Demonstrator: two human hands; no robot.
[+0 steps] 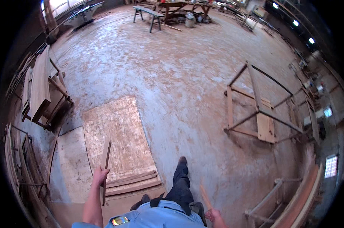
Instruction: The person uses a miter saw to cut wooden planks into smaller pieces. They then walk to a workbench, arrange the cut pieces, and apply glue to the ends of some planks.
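Observation:
My left hand (100, 175) grips a long wooden strip (106, 148) that rises upright over a plywood sheet (117, 117) lying on the floor. My right hand (213, 214), low at the lower edge, is closed on a lighter, thin piece of wood (204, 194). Several wooden strips (131, 182) lie stacked flat on the near end of the sheet, just right of my left hand. A second, paler sheet (71, 163) lies beside it on the left.
A rack with planks (41, 87) stands at the left, more timber (16, 163) below it. An open metal frame (259, 110) with a board stands at the right. A rail-like rack (274, 197) is at the lower right. A bench (149, 11) and cluttered table stand far ahead.

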